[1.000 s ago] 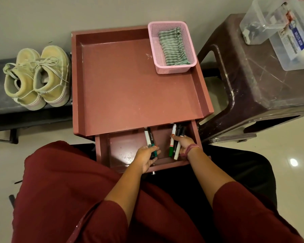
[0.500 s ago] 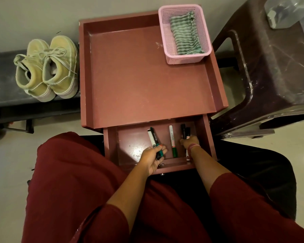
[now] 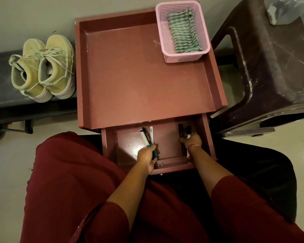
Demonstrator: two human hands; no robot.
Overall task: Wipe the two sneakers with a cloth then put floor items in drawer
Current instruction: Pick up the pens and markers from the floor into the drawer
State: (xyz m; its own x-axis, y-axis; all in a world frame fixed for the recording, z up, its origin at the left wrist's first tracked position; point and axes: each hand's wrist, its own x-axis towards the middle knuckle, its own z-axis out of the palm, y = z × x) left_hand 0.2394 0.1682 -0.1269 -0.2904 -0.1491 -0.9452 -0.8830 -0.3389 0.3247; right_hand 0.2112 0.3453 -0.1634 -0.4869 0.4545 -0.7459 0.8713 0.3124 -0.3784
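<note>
With our left hand (image 3: 146,156) gripping three markers (image 3: 148,140) and our right hand (image 3: 191,140) holding two dark pens (image 3: 184,131) over the open drawer (image 3: 206,137), a careless release could roll them out of reach.

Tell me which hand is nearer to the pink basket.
Right. The right hand is at the drawer's right side, roughly below the pink basket. The left hand holds pens further left and nearer the person, so it is farther away.

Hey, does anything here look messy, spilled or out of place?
Nothing stands out. The sneakers sit paired on the bench, the cloth lies in the pink basket, and both hands hold markers inside the open drawer.
</note>
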